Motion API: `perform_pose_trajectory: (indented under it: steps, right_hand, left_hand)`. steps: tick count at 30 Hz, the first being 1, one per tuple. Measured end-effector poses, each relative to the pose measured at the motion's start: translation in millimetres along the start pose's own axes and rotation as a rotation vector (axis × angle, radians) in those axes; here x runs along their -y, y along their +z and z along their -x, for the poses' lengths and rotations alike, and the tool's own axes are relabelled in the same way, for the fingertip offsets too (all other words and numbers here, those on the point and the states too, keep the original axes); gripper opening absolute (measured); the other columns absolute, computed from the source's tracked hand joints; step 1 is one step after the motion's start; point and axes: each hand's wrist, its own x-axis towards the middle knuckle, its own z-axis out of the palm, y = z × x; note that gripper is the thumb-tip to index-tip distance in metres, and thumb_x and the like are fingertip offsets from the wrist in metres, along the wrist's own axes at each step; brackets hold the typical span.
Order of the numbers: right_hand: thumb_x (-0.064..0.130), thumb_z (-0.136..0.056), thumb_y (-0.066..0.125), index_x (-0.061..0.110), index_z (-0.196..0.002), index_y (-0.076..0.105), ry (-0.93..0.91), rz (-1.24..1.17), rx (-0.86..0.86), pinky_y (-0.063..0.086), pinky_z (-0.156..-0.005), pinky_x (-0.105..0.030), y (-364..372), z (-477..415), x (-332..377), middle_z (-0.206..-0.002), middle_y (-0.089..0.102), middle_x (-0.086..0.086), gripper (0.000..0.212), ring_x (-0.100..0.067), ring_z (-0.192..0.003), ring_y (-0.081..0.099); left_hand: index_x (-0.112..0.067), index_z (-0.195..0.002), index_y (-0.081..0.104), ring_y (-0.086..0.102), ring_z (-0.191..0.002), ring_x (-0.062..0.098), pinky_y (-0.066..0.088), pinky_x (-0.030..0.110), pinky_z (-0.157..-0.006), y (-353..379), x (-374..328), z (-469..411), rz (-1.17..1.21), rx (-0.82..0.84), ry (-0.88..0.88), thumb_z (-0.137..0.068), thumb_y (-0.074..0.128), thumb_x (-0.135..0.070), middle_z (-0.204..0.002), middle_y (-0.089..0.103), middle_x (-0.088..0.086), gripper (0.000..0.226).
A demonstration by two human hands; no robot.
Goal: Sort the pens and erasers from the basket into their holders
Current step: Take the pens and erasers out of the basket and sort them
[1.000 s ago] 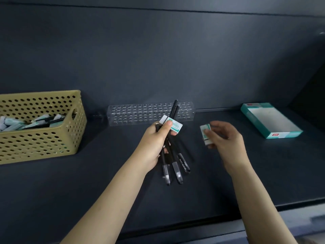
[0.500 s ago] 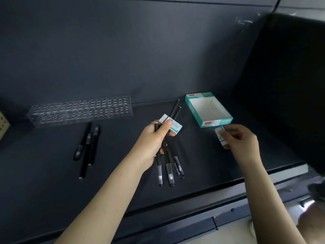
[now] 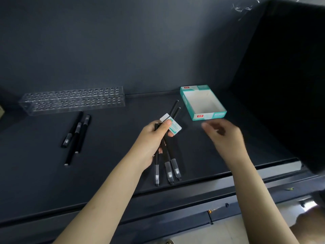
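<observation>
Three black pens are bunched in the left hand, whose fingers curl round their barrels; the capped ends hang down toward the near edge of the table and the other ends stick up past the knuckles. The same hand's thumb pins a white and teal eraser against the pens, just above the fist. The right hand hovers just right of that eraser, apart from it and a little in front of the open teal and white box (motion blur hides the fingers, so I cannot tell whether it holds anything). Three more black pens lie loose on the table well to the left of both hands, just in front of the clear perforated pen holder that stands along the back wall.
</observation>
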Motion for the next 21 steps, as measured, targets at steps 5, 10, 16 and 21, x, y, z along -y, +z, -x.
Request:
perform_pose_trajectory:
  steps: [5, 10, 16, 21]
  right_hand:
    - [0.019, -0.087, 0.070, 0.022, -0.091, 0.068, 0.050, -0.351, 0.258, 0.048, -0.061, -0.013, 28.0, 18.5, 30.3, -0.079, 0.071, 0.013, 0.006, 0.002, -0.075, 0.064]
    - [0.013, -0.084, 0.073, 0.019, -0.088, 0.068, 0.075, -0.339, 0.125, 0.051, -0.070, -0.020, 34.5, 18.2, 23.2, -0.080, 0.071, 0.008, 0.009, -0.004, -0.076, 0.066]
    - [0.021, -0.085, 0.071, 0.015, -0.084, 0.066, 0.128, 0.088, -0.139, 0.042, -0.065, -0.021, 6.2, 15.9, -8.3, -0.074, 0.063, 0.013, 0.009, -0.014, -0.078, 0.063]
    - [0.014, -0.079, 0.076, 0.010, -0.082, 0.070, -0.056, 0.319, -0.235, 0.039, -0.072, -0.027, 11.3, 17.2, -25.7, -0.090, 0.057, -0.005, 0.008, -0.032, -0.087, 0.057]
  left_hand:
    - [-0.021, -0.093, 0.065, 0.046, -0.046, 0.004, 0.037, 0.023, -0.046, 5.9, 3.5, 0.5, -0.014, 0.035, 0.039, -0.095, 0.052, -0.043, -0.069, 0.061, -0.011, 0.025]
    - [-0.026, -0.099, 0.065, 0.047, -0.050, 0.007, 0.038, 0.027, -0.050, 2.8, 8.7, -1.8, 0.009, 0.044, 0.038, -0.094, 0.057, -0.038, -0.068, 0.062, -0.011, 0.016]
    - [-0.020, -0.107, 0.065, 0.042, -0.045, 0.005, 0.033, 0.026, -0.048, -7.6, 10.9, -5.8, 0.086, 0.005, 0.008, -0.097, 0.055, -0.032, -0.067, 0.061, -0.011, 0.018]
    - [-0.021, -0.103, 0.067, 0.040, -0.046, 0.007, 0.032, 0.026, -0.048, -10.0, 10.8, -8.9, 0.093, 0.039, 0.008, -0.097, 0.054, -0.034, -0.069, 0.060, -0.009, 0.019]
